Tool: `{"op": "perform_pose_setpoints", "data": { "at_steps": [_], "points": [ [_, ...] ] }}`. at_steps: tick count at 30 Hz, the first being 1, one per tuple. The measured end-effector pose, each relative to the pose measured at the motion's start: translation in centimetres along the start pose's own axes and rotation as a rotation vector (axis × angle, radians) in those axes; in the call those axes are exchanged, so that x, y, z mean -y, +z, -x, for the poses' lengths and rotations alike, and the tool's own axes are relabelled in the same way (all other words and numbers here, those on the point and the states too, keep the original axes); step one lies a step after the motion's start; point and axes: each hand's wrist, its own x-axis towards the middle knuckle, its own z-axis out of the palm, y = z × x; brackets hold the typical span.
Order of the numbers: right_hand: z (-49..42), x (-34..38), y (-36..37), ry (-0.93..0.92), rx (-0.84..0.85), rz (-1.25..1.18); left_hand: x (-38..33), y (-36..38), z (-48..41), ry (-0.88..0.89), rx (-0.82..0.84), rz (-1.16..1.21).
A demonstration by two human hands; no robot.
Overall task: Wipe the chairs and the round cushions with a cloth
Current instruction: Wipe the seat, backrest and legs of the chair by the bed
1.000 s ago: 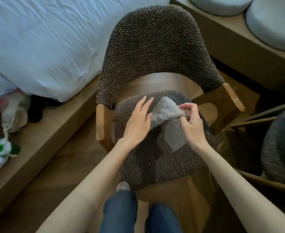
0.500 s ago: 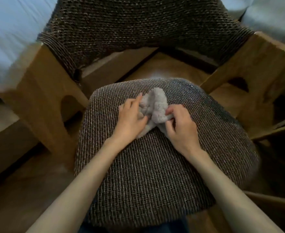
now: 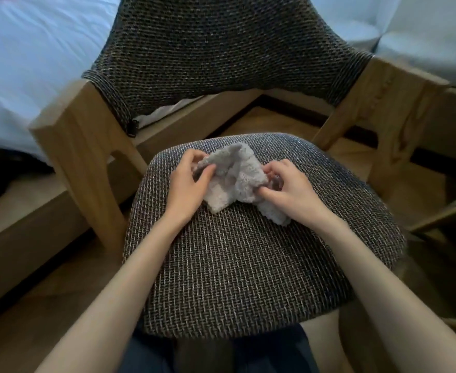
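Your left hand (image 3: 188,184) and right hand (image 3: 294,190) pinch the bunched cloth (image 3: 233,175) between them, lying crosswise toward the back of the chair seat (image 3: 234,265).

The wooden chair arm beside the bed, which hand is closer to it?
Left. The left hand is right of that chair arm; the right hand is farther, beyond the cloth.

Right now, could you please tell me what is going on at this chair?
A person holds a grey cloth bunched on the chair's woven seat. The left hand grips its left side; the right hand pinches its right edge. The cloth looks gathered for wiping, though no stroke is evident. Behind lies white bedding.
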Motion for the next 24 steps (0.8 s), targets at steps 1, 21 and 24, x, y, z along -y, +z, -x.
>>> {"op": "perform_pose_setpoints", "data": {
  "at_steps": [1, 21, 24],
  "points": [
    [-0.1, 0.0, -0.3, -0.013, 0.007, 0.038, 0.0, -0.2, 0.0, 0.004, -0.011, 0.009],
    [-5.3, 7.1, -14.4, -0.311, -0.628, 0.07, -13.2, -4.3, -10.4, 0.263, -0.265, 0.152],
    [-3.2, 5.7, -13.9, -0.267, -0.538, 0.016, -12.1, -4.0, -7.8, 0.263, -0.232, 0.13]
  ]
}}
